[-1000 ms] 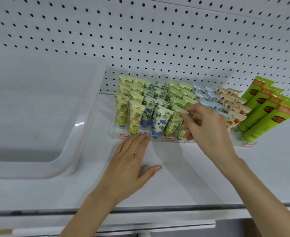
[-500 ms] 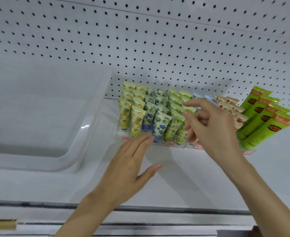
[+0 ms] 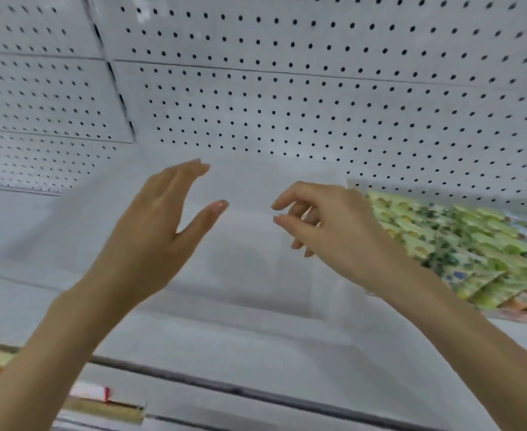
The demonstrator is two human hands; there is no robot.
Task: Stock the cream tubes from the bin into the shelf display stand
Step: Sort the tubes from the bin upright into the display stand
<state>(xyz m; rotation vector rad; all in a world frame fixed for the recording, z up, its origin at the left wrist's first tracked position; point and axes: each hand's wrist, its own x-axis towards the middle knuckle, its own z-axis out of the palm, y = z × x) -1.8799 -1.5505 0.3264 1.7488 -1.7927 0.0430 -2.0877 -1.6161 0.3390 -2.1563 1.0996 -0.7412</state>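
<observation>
Both hands hover over the translucent white bin, which fills the middle of the shelf; its inside looks bare where visible. My left hand is spread flat with straight fingers and holds nothing. My right hand hangs with loosely curled fingers, also holding nothing. The display stand with several rows of green and floral cream tubes sits blurred at the right, just behind my right wrist.
A white pegboard wall backs the shelf. The shelf's front edge with a dark rail runs below the bin. Boxes with a red tag lie on a lower level at the bottom left.
The view swung left from the stand to the bin. Both hands left the stand and rose over the bin; my right hand let go of the tube it was setting in place.
</observation>
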